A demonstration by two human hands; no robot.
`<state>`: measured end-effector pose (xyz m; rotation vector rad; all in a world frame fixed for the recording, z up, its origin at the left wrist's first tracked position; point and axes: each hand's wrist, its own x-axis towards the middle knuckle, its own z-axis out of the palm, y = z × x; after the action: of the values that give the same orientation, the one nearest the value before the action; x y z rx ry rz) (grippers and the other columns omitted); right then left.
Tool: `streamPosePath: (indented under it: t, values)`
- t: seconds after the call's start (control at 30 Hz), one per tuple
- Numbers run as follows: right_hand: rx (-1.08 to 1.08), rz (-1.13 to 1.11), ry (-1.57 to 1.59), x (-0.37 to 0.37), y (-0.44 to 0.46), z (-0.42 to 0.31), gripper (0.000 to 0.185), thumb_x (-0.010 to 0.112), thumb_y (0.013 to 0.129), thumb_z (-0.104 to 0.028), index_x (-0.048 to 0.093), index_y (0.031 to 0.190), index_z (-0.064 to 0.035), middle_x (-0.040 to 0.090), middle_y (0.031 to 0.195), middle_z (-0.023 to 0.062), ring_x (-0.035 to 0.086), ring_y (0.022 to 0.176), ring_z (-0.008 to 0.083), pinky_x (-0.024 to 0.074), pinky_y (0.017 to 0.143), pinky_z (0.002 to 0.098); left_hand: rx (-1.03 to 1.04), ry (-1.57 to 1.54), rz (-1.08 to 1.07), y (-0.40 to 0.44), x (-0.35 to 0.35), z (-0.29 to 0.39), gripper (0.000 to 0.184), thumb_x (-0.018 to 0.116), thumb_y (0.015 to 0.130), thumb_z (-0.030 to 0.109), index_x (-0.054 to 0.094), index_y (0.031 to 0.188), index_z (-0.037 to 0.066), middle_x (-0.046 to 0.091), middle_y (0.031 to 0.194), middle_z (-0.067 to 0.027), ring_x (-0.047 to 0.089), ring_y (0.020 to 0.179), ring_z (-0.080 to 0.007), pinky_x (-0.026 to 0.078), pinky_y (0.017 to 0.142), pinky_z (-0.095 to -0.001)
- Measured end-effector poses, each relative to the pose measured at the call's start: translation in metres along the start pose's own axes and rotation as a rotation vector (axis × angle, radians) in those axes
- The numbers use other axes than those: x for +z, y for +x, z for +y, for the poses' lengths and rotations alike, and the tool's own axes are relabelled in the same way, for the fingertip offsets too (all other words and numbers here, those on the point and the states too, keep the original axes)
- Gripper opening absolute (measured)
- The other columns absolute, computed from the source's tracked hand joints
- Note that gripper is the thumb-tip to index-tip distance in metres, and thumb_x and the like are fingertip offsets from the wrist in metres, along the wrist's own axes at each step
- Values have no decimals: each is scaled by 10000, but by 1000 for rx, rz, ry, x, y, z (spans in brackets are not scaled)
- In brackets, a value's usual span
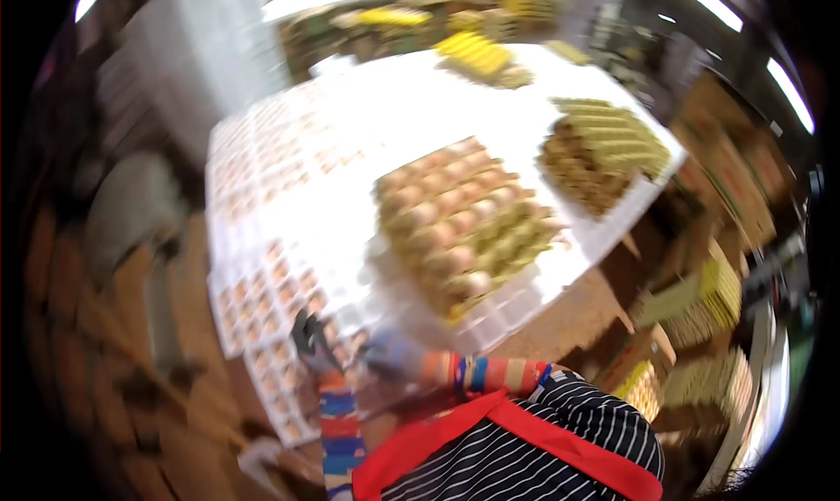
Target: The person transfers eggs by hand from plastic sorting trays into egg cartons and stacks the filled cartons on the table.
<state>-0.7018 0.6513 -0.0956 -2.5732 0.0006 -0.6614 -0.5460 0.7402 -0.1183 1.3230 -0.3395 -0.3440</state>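
On a brightly lit white table (420, 98), a tall stack of egg trays (464, 212) holds brown eggs, with several empty cups on its right side. Clear plastic egg packs (280, 378) filled with eggs line the table's left edge. My left hand (315, 342), dark-gloved, is over these packs near the front edge. Close beside it on the right, my right hand (394, 357) is smeared by motion, over packs with a few eggs. Whether either hand holds an egg cannot be made out.
Greenish empty egg trays (608, 151) are stacked at the table's right. Yellow trays (474, 53) lie at the back. Cardboard boxes (735, 168) and more stacked trays (700, 304) stand beyond the right edge. A grey covered object (136, 208) is at the left.
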Motion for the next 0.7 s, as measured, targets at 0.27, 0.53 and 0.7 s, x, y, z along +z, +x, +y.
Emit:
streamPosePath:
  t: [0.27,0.53,0.7]
  values:
    - [247,510,-266,-249,-90,70,247,644,737,-153,634,977,-94,604,877,115,579,770,320,483,691,364,471,645,-338,-13,80,29,447,601,812,20,464,1234,-26,441,1278,-137,411,1216,-264,314,1036,-336]
    - [1032,201,-1050,-436,-169,222,906,723,586,-540,397,1338,-153,369,1329,201,314,1243,382,220,1027,508,690,950,-560,-97,193,94,516,767,624,159,586,1098,70,489,1151,-183,517,995,-350,434,844,-418]
    - [977,54,-889,-453,-164,258,892,722,583,-530,407,1334,-165,426,1269,164,389,1177,325,267,996,478,607,1039,-335,-129,201,94,414,764,601,114,617,987,77,527,1077,-168,537,943,-335,452,783,-421]
